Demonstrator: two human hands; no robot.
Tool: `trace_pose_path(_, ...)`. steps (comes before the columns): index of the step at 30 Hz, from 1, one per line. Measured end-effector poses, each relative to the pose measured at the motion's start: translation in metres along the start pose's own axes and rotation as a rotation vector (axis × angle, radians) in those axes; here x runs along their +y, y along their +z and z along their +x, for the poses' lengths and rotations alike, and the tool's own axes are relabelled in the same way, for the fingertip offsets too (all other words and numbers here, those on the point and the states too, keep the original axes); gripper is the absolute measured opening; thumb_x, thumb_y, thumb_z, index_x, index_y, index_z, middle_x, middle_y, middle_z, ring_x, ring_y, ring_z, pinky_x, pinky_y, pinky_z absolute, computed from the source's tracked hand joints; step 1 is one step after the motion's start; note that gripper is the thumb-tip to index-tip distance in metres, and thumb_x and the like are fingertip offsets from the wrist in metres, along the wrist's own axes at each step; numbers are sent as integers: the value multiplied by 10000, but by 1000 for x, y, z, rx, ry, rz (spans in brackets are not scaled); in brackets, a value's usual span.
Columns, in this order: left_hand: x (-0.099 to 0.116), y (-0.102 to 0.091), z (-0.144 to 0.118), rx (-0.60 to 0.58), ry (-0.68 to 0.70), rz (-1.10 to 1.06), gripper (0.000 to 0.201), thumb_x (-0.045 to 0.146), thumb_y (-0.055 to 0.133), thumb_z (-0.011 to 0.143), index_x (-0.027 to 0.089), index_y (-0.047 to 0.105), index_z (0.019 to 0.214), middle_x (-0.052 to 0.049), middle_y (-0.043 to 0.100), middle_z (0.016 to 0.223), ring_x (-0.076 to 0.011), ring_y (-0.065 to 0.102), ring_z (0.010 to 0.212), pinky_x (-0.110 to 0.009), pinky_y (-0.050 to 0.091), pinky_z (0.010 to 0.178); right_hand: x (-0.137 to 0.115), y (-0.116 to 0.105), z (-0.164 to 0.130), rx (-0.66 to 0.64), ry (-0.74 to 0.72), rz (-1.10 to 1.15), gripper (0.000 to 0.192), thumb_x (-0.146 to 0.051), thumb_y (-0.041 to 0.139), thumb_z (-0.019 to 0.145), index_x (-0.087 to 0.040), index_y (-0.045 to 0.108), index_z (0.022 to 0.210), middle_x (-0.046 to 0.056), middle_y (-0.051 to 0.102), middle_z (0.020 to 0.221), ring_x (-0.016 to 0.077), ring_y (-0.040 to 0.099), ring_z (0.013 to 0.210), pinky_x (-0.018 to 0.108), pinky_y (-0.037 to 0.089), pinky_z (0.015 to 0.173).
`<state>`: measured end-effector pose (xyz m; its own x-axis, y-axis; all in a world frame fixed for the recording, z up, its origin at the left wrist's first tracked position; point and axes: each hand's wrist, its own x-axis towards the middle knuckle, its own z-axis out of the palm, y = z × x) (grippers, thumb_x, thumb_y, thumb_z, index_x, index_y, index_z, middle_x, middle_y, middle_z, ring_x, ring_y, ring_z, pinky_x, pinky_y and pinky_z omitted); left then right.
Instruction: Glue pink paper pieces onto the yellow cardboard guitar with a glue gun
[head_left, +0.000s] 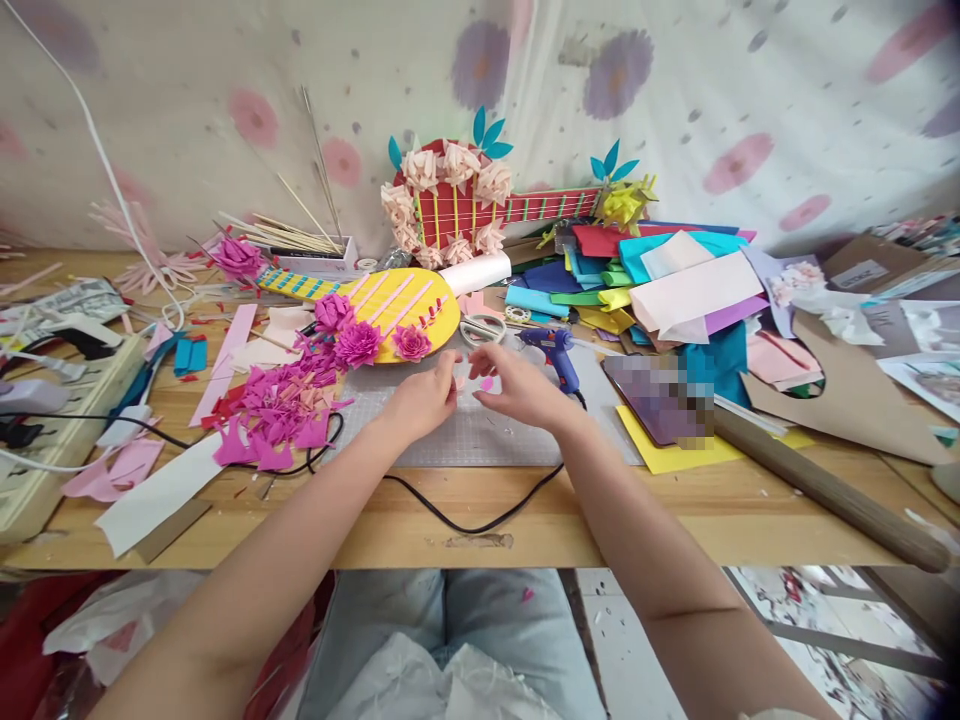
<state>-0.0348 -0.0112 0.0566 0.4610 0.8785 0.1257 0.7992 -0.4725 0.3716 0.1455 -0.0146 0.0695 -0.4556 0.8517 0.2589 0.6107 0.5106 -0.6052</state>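
Pink rounded scrap (487, 383) | right fingers (491, 358) parted, seemingly empty | left fingers (448, 372) bunched, hold unclear

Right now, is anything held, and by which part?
It cannot be told: a pink piece shows between fingers of the right hand, contact unclear; the left hand is unclear too.

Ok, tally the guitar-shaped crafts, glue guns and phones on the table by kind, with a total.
Guitar-shaped crafts: 2, the yellow guitar and the red guitar
Glue gun: 1
Phone: 1
Total: 4
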Motion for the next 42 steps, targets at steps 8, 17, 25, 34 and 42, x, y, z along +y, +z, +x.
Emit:
trace_pose_path(8, 9, -18, 5, -87, 17, 167, 470, 126, 442, 815, 108, 291, 1260, -132, 682, 951, -255, 681, 830, -343, 499, 693, -5, 18, 14, 7, 26, -80, 287, -127, 542, 680, -213, 373, 896, 39, 644, 921, 192, 582, 879, 306, 420, 745)
trace_pose_path(17, -10, -7, 1, 91, -20, -319, 625, 104, 553, 709, 195, 297, 1271, -65, 648, 965, -143, 641, 675, -262, 500, 635, -4, 29, 15, 129, 154, 304, 260, -204, 569, 677, -231, 358, 827, -14, 624, 765, 159, 604, 736, 316, 447, 716)
trace_pose_path(25, -14, 0, 2, 131, -273, -941, 562, 170, 638, 683, 228, 333, 1151, 24, 577, 787, -77, 567, 491, -189, 479, 420, 7, 36, 17, 154, 356, 844, 418, -286, 707, 577, -235, 360, 804, -55, 619, 697, 126, 623, 681, 316, 482, 729)
trace_pose_path(34, -11, -10, 4, 105, -110, -514, 578, 166, 614, 694, 206, 365, 1214, 20, 592, 744, -92, 534, 514, -215, 454, 510, 3, 31, 21, 116, 299, 650, 360, -270, 683, 616, -223, 418, 856, -26, 637, 722, 143, 632, 699, 315, 488, 698)
trace_pose_path(42, -29, -43, 16, 486, 8, 41, 485, 235, 616, 706, 189, 474, 1168, -117, 543, 1181, -278, 488, 1126, -424, 403, 945, 14, 22, 31, 357, 446, 625, 327, -219, 668, 595, -231, 419, 806, -48, 626, 657, 136, 626, 620, 316, 524, 647)
